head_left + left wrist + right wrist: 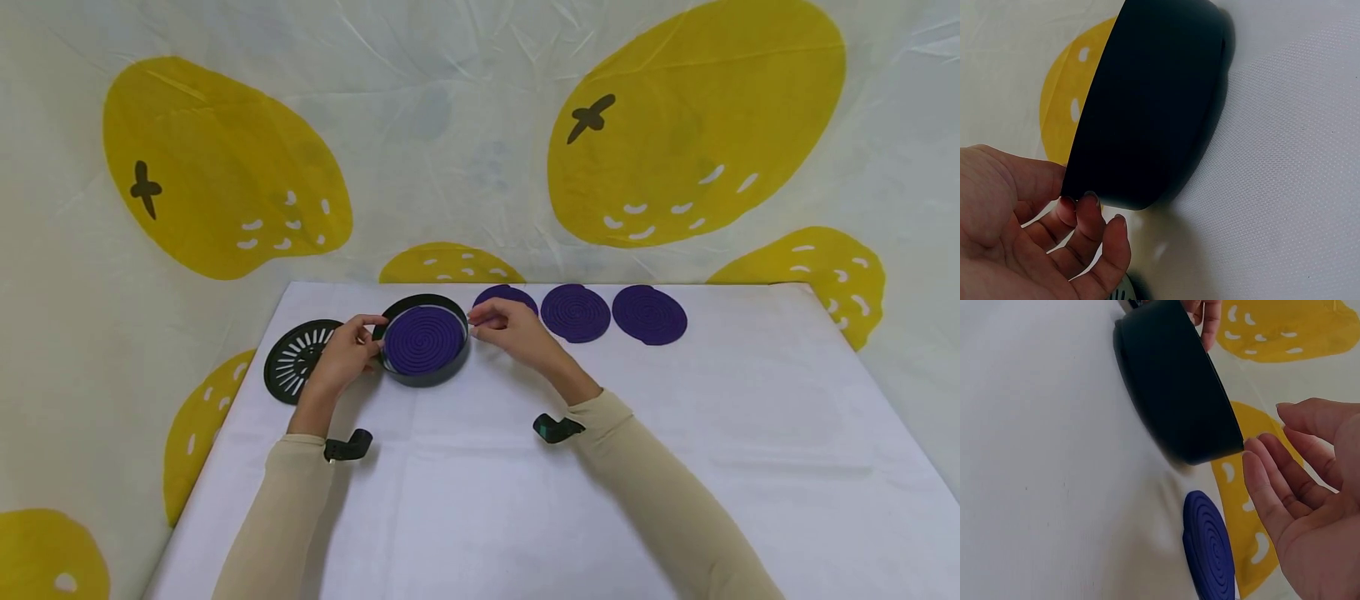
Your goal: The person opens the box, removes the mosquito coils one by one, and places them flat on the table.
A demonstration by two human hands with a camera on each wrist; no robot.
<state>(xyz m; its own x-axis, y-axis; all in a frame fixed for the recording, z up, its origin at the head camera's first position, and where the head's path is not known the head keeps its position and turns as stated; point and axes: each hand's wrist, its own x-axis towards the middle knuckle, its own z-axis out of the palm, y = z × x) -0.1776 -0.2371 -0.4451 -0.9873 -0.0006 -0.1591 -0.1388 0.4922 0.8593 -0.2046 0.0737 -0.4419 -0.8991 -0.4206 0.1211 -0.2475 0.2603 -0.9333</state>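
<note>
One black round tin (424, 381) sits toward the far left of the tabletop (465, 508) with one purple coil (423, 340) inside it, one black slotted lid (281, 367) lies to its left, and three more purple coils (575, 313) lie in a row to its right, the nearest partly hidden. The tin is between the two hands: the left hand (345, 357) pinches its left rim, while the right hand (517, 332), relaxed with thumb and fingers apart, has its fingertips just beside the right rim.
</note>
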